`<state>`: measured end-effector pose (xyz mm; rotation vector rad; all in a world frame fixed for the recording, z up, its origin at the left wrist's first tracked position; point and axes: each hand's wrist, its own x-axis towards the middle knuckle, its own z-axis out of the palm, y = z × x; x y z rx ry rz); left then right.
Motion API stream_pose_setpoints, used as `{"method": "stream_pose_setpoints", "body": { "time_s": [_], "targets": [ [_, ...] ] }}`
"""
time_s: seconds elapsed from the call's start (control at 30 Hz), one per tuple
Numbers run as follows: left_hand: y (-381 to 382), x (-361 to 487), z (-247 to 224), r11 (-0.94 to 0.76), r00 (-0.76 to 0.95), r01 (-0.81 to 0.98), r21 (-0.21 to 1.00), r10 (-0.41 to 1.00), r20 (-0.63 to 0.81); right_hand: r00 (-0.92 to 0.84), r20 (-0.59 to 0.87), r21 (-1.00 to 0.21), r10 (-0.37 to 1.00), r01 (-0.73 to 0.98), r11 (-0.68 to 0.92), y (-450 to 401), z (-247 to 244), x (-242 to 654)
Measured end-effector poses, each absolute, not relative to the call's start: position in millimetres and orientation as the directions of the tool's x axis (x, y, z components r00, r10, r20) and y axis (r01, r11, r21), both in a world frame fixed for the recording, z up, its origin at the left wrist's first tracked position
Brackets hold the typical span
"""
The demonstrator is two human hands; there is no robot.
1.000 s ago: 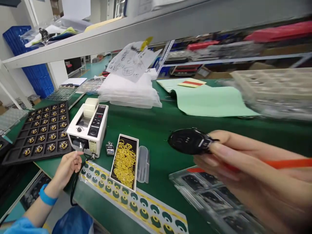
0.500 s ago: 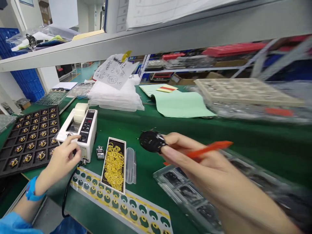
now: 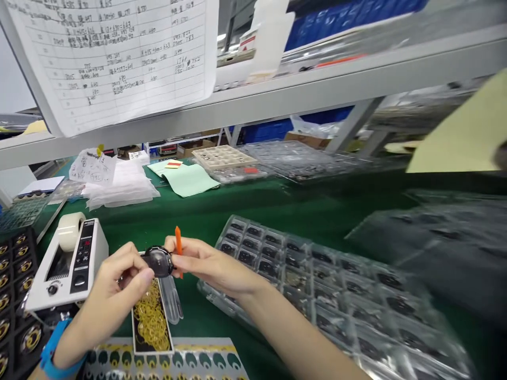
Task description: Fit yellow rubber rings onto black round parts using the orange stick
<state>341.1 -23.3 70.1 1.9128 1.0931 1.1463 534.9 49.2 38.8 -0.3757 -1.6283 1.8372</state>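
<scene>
A round black part is held between both hands above the box of yellow rings. My left hand, with a blue wristband, pinches its left edge by what looks like a small strip. My right hand grips the right edge and also carries an orange pointed tool, upright between the fingers. Left of the hands stands a white tape dispenser. A sheet of cut-out round stickers lies below the box.
Clear compartment trays with black parts spread across the right. A black tray of ringed parts is at the far left. Behind are white sheets, a green paper and a beige tray. A shelf edge crosses above.
The view has swung right. My left hand has left the dispenser and met the black part, which my right hand still holds. The orange tool has turned from nearly flat to upright.
</scene>
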Motion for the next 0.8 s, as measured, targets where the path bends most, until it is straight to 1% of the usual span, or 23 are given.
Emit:
{"method": "stream_pose_setpoints", "body": {
  "time_s": [0.2, 0.33, 0.6, 0.8],
  "targets": [
    [-14.1, 339.1, 63.6, -0.451, 0.226, 0.338, 0.826, 0.891, 0.394, -0.804, 0.218, -0.967, 0.554, -0.253, 0.013, 49.3, 41.0, 538.2],
    [-12.1, 339.1, 63.4, -0.430, 0.232, 0.320, 0.844, 0.899, 0.371, -0.817, 0.263, -0.955, 0.513, -0.298, 0.016, 48.1, 39.3, 537.2],
    [-14.8, 338.8, 59.6, -0.400, 0.204, 0.294, 0.868, 0.914, 0.351, -0.815, 0.271, -0.952, 0.513, -0.304, 0.019, 45.1, 38.7, 532.1],
    [-16.0, 340.2, 60.6, -0.421, 0.194, 0.318, 0.849, 0.906, 0.376, -0.814, 0.260, -0.958, 0.520, -0.285, 0.033, 43.5, 39.0, 532.6]
  ]
}}
